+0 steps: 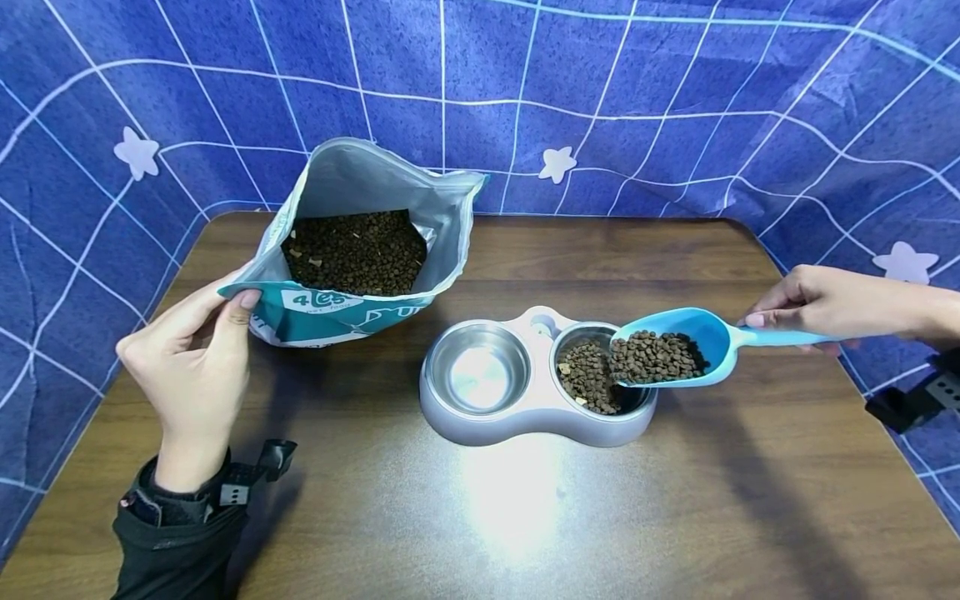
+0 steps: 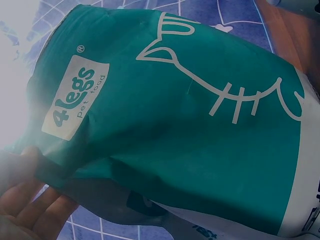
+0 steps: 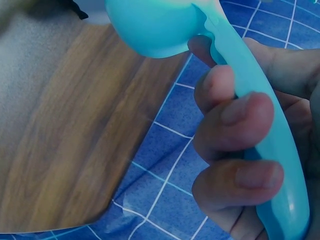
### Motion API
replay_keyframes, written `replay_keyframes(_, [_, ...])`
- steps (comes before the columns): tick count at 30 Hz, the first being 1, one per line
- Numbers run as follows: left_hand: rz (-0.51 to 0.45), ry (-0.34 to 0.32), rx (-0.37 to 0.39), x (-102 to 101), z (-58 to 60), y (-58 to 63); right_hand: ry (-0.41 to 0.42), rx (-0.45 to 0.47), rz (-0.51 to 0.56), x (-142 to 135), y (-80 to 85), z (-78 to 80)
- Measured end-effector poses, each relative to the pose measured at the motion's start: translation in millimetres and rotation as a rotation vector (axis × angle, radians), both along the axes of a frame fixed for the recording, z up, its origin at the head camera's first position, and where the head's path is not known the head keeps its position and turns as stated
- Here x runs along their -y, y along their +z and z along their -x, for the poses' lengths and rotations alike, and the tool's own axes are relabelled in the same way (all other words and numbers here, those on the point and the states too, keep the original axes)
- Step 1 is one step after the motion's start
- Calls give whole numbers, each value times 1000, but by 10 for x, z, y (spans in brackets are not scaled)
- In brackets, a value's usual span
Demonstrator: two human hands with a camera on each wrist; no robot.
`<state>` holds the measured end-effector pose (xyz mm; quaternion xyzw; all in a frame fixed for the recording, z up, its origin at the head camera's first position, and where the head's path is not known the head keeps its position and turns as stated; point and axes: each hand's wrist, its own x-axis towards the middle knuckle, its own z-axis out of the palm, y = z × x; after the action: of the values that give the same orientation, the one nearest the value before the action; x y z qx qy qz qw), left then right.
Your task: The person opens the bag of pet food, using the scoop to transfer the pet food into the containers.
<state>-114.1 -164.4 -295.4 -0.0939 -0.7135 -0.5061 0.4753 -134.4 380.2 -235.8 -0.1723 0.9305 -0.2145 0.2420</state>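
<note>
My left hand (image 1: 198, 354) pinches the near left corner of a teal pet food bag (image 1: 337, 312), whose top gapes wide. Brown kibble (image 1: 360, 250) shows inside; the bag's printed front fills the left wrist view. On the right, my right hand (image 1: 810, 300) grips the handle of a light blue scoop (image 1: 723, 342), fingers curled round it in the right wrist view. The scoop carries kibble (image 1: 656, 357), and its lip overlaps the right steel bowl of a double pet bowl (image 1: 536, 400). Kibble (image 1: 588, 375) lies in that bowl, while the left steel bowl (image 1: 480, 368) holds none.
A brown wooden table (image 1: 360, 500) with rounded corners carries the bag and bowls. Blue cloth (image 1: 480, 83) with white grid lines and star shapes hangs behind it and down both sides. A black wrist camera mount (image 1: 247, 479) sits on the left wrist.
</note>
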Motion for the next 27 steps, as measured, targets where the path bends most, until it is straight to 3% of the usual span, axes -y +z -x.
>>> replay_keyframes(12, [-16,-17,6,-4,-2,-1,-5,15,-25,46,38,65])
replay_keyframes(27, [-16,-8,5,-11,-8,7,-9,19,-95,79,96,30])
